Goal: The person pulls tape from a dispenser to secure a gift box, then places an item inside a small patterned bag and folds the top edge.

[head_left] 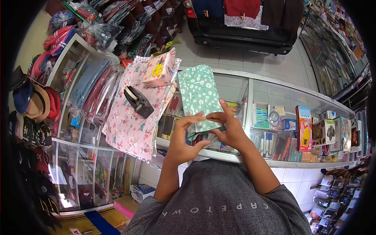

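Observation:
A green daisy-patterned wrapped package [199, 90] lies on the glass counter in front of me. My left hand [186, 135] is at its near left corner, fingertips against the near end, thumb spread apart. At the near right corner, my right hand [231, 127] has its thumb and fingers on the folded paper of the near end. Left of the package, pink floral sheets [133, 105] are stacked, with a black tape dispenser [138, 102] on them. Yellow scissors [157, 70] rest on a pink floral wrapped box [160, 68] at the top of the stack.
The glass counter [250, 78] curves to the right, with stationery inside. A red and yellow box [304, 128] and other small boxes stand on its right part. Hats [37, 102] hang at the left. A dark car [243, 35] is beyond the counter.

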